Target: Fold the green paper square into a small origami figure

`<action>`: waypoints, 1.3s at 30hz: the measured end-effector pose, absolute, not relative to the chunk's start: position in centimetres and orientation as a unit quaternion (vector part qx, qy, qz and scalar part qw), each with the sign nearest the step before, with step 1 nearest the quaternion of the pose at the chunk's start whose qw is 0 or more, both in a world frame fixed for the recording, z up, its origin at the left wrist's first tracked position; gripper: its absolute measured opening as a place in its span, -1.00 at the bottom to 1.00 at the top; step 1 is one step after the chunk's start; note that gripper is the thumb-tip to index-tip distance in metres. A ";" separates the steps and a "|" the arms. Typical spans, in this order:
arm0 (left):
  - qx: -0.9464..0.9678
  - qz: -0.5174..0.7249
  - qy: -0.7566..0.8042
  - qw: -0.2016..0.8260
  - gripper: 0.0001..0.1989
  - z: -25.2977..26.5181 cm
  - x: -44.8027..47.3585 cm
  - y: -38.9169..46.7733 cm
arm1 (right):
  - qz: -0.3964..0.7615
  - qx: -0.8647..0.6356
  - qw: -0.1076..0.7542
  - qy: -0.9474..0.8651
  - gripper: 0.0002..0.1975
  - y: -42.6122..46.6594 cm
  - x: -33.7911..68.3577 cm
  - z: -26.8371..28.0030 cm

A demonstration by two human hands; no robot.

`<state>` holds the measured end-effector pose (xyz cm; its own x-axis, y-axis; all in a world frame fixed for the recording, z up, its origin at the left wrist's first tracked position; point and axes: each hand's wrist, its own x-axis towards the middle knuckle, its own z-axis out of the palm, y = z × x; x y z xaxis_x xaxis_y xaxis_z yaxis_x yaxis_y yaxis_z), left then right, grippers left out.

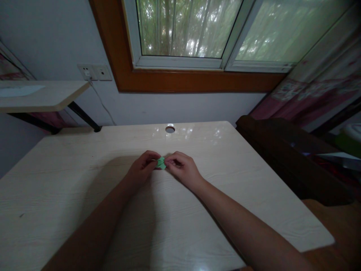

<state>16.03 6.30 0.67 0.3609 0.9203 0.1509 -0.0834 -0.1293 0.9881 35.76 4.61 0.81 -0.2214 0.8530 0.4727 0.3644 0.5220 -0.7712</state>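
Observation:
A small piece of folded green paper (161, 163) is held between my two hands, over the middle of the pale wood-grain table (225, 180). Crease lines or overlapping flaps show on its face. My left hand (143, 164) pinches its left side between thumb and fingers. On the right side, the fingertips of my right hand (182, 165) are closed on its edge. Fingers cover both ends of the paper, so its full shape is hidden. Whether it touches the tabletop, I cannot tell.
A round cable hole (170, 129) sits near the table's back edge. At the left, a raised shelf (47, 98) stands on black legs. A white cord (101, 101) hangs from the wall socket (87, 72). Dark brown furniture (270, 150) stands beyond the right edge.

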 end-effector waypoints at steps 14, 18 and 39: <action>0.665 0.404 0.367 0.510 -0.74 -0.4 15.8 6.5 | 0.304 -0.418 0.489 -0.702 -0.94 4.7 35.8 0.8; 0.650 0.415 0.367 0.520 -0.74 -0.6 15.7 6.5 | 0.294 -0.406 0.487 -0.715 -0.94 4.6 35.8 1.1; 0.629 0.468 0.332 0.525 -0.77 0.3 15.9 6.4 | 0.266 -0.378 0.483 -0.743 -0.91 4.4 35.6 1.3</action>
<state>15.87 6.37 0.28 0.3418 0.9084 0.2409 -0.0741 -0.2294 0.9705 35.61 4.36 1.27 -0.2474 0.8191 0.5176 0.3040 0.5729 -0.7612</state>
